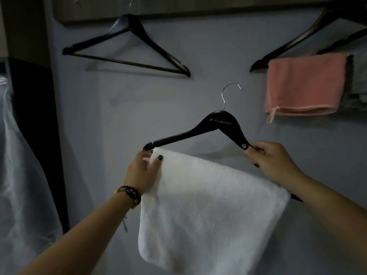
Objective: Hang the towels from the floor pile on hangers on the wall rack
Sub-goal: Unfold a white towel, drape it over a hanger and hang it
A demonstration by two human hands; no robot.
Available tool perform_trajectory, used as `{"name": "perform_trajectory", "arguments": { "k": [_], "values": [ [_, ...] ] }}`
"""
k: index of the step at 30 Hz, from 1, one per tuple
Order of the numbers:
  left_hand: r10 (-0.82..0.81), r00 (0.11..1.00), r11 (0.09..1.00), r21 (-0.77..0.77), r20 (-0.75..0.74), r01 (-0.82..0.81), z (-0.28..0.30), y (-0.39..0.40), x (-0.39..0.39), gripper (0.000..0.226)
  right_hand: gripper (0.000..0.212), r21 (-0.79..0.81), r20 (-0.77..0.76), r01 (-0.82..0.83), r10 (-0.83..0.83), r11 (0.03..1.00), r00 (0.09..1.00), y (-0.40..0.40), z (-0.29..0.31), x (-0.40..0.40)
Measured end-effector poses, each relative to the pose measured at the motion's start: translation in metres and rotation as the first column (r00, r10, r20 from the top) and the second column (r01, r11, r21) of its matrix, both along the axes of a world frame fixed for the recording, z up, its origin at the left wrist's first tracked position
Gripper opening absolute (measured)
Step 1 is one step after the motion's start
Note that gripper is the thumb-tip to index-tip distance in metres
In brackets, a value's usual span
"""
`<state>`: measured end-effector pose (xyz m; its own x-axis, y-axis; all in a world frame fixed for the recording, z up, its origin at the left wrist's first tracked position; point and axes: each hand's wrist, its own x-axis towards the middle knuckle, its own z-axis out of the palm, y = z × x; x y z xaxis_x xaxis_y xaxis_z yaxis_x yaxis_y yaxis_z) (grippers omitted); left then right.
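Head | left hand pinches white towel | right hand grips hanger, bar hidden

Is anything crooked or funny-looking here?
Yes. The held hanger tilts down to the right, so the white towel hangs slanted. The empty hanger on the wall rack sits crooked too.

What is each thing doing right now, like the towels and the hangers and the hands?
White towel: draped over the held hanger's bar.
Held hanger: off the rack, tilted, hook free.
Left hand: pinches the white towel's corner.
Right hand: grips the held hanger's end.
Empty hanger: hanging on the rack, bare.
Pink towel: folded over a hung hanger.
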<state>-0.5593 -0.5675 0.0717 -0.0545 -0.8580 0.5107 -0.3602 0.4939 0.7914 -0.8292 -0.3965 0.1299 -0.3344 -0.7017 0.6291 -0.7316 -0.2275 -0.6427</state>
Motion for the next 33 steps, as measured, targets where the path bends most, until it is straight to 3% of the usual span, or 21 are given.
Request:
{"name": "perform_trajectory", "arguments": {
  "k": [4,8,12,16,18,21,27,30,33],
  "values": [
    [0.045,0.998,0.961,-0.270,-0.043,-0.055,0.043,-0.020,0.003,0.042,0.028,-0.049,-0.067,0.012,-0.015,0.999,0.998,-0.022,0.033,0.000],
    [0.139,0.964,0.843,-0.538,0.228,0.006,0.102,-0.046,0.007,0.037,0.027,-0.100,-0.129,0.033,-0.046,0.994,0.991,-0.049,0.066,-0.002],
    [0.040,0.851,0.882,-0.419,0.524,0.217,0.161,-0.059,-0.005,0.031,0.023,-0.191,-0.120,0.066,-0.090,0.979,0.989,-0.062,0.096,-0.006],
    [0.055,0.844,0.827,-0.497,0.534,0.261,0.213,-0.071,-0.017,0.028,0.025,-0.270,-0.145,0.127,-0.171,0.954,0.975,-0.066,0.135,-0.011],
    [0.081,0.866,0.780,-0.573,0.494,0.254,0.240,-0.076,-0.020,0.029,0.023,-0.353,-0.263,0.201,-0.303,0.914,0.916,-0.067,0.155,-0.014],
    [0.108,0.890,0.700,-0.670,0.442,0.248,0.280,-0.082,-0.028,0.032,0.024,-0.479,-0.463,0.304,-0.531,0.824,0.710,-0.068,0.186,-0.016],
    [0.135,0.872,0.645,-0.710,0.470,0.282,0.338,-0.093,-0.055,0.035,0.047,-0.605,-0.533,0.379,-0.709,0.701,0.461,-0.080,0.250,-0.044],
    [0.281,0.799,0.622,-0.735,0.532,0.271,0.358,-0.089,-0.075,0.035,0.044,-0.607,-0.530,0.424,-0.740,0.672,0.413,-0.083,0.275,-0.065],
    [0.298,0.781,0.636,-0.725,0.548,0.266,0.377,-0.087,-0.101,0.037,0.036,-0.589,-0.523,0.453,-0.743,0.670,0.418,-0.084,0.294,-0.090]
  ]
}}
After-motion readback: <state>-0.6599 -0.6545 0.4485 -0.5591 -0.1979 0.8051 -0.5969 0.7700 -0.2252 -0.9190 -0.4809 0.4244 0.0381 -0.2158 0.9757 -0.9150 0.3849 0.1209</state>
